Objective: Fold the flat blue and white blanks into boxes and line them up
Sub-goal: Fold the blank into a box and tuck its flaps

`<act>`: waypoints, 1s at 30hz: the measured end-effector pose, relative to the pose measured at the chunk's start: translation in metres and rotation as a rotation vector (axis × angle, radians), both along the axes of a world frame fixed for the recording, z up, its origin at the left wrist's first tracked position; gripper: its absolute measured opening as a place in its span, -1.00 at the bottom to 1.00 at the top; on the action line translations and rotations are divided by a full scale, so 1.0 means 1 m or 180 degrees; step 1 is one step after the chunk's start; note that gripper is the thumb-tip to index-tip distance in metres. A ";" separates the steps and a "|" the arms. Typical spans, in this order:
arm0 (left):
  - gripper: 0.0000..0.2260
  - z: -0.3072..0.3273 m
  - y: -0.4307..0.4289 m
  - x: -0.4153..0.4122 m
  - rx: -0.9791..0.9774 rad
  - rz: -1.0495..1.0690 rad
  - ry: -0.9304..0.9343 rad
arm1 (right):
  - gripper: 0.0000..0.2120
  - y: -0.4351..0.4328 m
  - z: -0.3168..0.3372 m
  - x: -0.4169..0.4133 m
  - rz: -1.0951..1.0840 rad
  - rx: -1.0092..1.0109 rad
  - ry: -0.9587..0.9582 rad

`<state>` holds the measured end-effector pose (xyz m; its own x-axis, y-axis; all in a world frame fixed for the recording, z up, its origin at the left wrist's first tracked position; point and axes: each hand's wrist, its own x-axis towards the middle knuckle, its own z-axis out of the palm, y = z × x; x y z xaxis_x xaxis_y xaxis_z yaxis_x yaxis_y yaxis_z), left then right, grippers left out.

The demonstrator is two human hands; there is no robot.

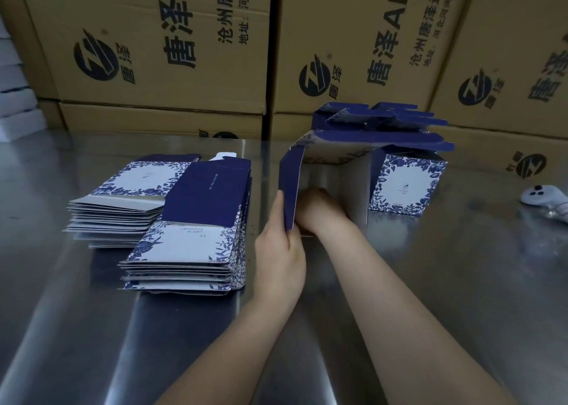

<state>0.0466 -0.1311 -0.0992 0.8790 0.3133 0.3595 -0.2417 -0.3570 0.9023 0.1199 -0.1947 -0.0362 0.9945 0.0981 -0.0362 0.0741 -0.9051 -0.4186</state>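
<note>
A half-formed blue and white box (335, 155) lies on its side at the table's middle, its open mouth toward me. My left hand (278, 251) pinches the dark blue side flap (289, 189) at the mouth's left edge. My right hand (319, 211) reaches inside the box, fingers hidden from view. Folded boxes (405, 184) stand just right of it and behind it, lids open. Two stacks of flat blanks lie to the left, the near stack (190, 251) and the far stack (129, 201).
The steel table (430, 281) stretches around my arms. Large brown cartons (172, 51) with printed logos wall off the back. A small white controller (544, 198) lies at the right edge. White foam pieces (15, 103) are piled at the far left.
</note>
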 end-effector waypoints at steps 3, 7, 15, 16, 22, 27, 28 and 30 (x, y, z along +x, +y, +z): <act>-0.53 0.000 -0.001 0.000 0.0048 0.0008 0.0016 | -0.62 0.001 0.006 0.000 0.0223 -0.0395 0.0264; -0.55 0.002 -0.001 -0.001 0.0074 0.0027 0.0025 | -0.72 -0.003 0.013 -0.003 0.0589 -0.0457 0.0282; -0.51 0.005 -0.002 -0.003 0.0007 0.0148 -0.0017 | -0.78 -0.013 -0.004 -0.004 -0.0238 0.0213 -0.0578; -0.52 0.005 -0.002 -0.004 0.0005 0.0150 -0.0011 | -0.76 -0.013 -0.005 -0.004 -0.0175 0.0017 -0.0452; -0.54 0.004 -0.002 -0.003 0.0083 0.0166 0.0035 | -0.66 -0.011 0.001 -0.005 0.0270 -0.0655 -0.0221; -0.50 0.004 0.000 -0.003 0.0116 0.0167 0.0028 | -0.73 -0.009 -0.006 -0.001 -0.0147 -0.0127 -0.0529; -0.51 0.004 0.001 -0.002 0.0118 0.0184 0.0026 | -0.72 -0.007 -0.006 0.001 -0.0144 -0.0071 -0.0608; -0.52 0.003 0.001 -0.001 0.0116 0.0203 0.0029 | -0.68 -0.005 -0.004 0.003 0.0029 -0.0048 -0.0639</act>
